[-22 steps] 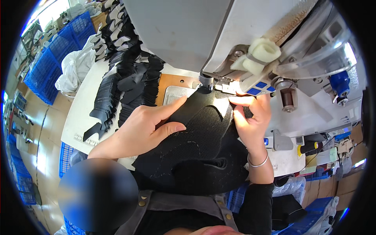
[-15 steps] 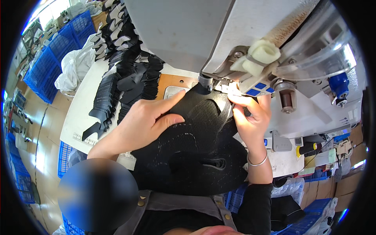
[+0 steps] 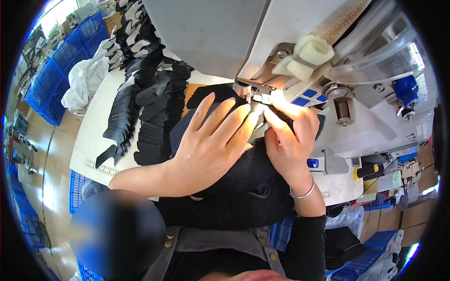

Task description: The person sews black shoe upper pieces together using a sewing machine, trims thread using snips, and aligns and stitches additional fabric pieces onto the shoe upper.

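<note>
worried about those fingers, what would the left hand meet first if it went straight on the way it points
Going on over the black mesh fabric, the left hand would probably first meet the metal presser-foot assembly of the sewing machine, though depth is unclear in this view.

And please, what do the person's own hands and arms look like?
The left hand and right hand are gloveless. A thin silver-coloured bangle circles the right wrist; a black sleeve covers that arm farther up. No left sleeve shows.
</note>
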The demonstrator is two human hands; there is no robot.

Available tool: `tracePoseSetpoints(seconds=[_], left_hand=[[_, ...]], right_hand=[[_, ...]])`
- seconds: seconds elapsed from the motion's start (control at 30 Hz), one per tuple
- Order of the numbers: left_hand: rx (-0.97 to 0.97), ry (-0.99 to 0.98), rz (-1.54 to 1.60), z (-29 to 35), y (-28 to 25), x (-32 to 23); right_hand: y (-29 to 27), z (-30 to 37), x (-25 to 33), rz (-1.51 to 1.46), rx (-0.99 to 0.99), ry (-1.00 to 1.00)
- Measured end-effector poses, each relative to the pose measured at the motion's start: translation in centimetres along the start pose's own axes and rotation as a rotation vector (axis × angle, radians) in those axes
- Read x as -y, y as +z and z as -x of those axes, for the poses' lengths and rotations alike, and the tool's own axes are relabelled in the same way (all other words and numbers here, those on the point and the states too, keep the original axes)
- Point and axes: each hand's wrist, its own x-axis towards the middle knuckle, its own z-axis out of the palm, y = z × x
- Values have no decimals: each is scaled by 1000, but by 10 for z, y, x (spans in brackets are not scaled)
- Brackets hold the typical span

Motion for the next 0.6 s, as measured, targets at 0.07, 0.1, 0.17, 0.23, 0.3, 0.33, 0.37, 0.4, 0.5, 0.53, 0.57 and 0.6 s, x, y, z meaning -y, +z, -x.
tracePoseSetpoints(seconds=[0.07, 0.1, 0.17, 0.23, 0.3, 0.33, 0.37, 0.4, 0.5, 0.53, 0.57, 0.6], left_hand=[[-13, -5, -67, 4, 3, 1], [-10, -16, -77, 5, 3, 2], [-1, -46, -71, 6, 2, 4], [-10, -42, -46, 6, 1, 6], [-21, -37, -15, 5, 2, 9], [-14, -35, 3, 4, 2, 11], [-9, -38, 24, 4, 3, 13], [-8, -34, 24, 5, 3, 14], [-2, -48, 80, 5, 4, 21], [-9, -41, 78, 4, 5, 23], [-18, -25, 55, 4, 5, 24], [-17, -18, 33, 4, 5, 25]], right_hand=[[0, 1, 3, 23, -2, -56], [-1, 2, 5, 42, 28, -81], [0, 2, 8, 83, 32, -114], [2, 1, 11, 172, 16, -188], [6, -1, 12, 158, 3, -212], [7, -2, 13, 140, 0, -236], [8, -3, 14, 147, -28, -251], [8, -3, 16, 151, -33, -254], [9, -4, 21, 179, 5, -289], [8, -4, 22, 182, -32, -305], [7, -5, 25, 196, 16, -314], [6, -6, 26, 210, 45, -331]])
